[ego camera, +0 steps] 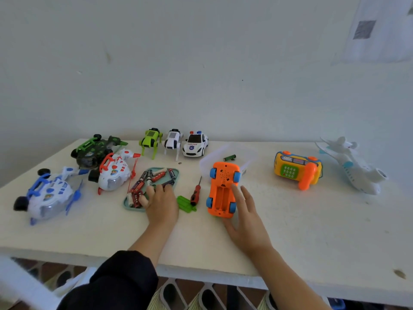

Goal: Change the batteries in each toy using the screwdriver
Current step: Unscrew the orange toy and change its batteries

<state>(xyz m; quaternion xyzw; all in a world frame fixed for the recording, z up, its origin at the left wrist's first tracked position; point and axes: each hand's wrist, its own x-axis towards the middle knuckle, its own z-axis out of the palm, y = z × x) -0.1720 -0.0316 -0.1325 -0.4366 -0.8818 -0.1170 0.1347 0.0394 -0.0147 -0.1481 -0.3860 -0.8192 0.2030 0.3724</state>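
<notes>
At frame centre, batteries (143, 186) are fingered by the left hand (161, 203); the orange toy (222, 190), steadied by the flat, relaxed right hand (244, 217), could be loaded backwards.

The left hand (162, 203) covers the near right corner of the battery tray (176, 173), hiding whether its fingers (149, 191) hold a battery. The right hand (247, 217) hides the near right edge of the upturned orange car (221, 193). Battery labels are too small to read. The blue toy (48, 193) at left is blurred. The table (312, 220) runs past both side edges, and both forearms are cut off at the bottom.
</notes>
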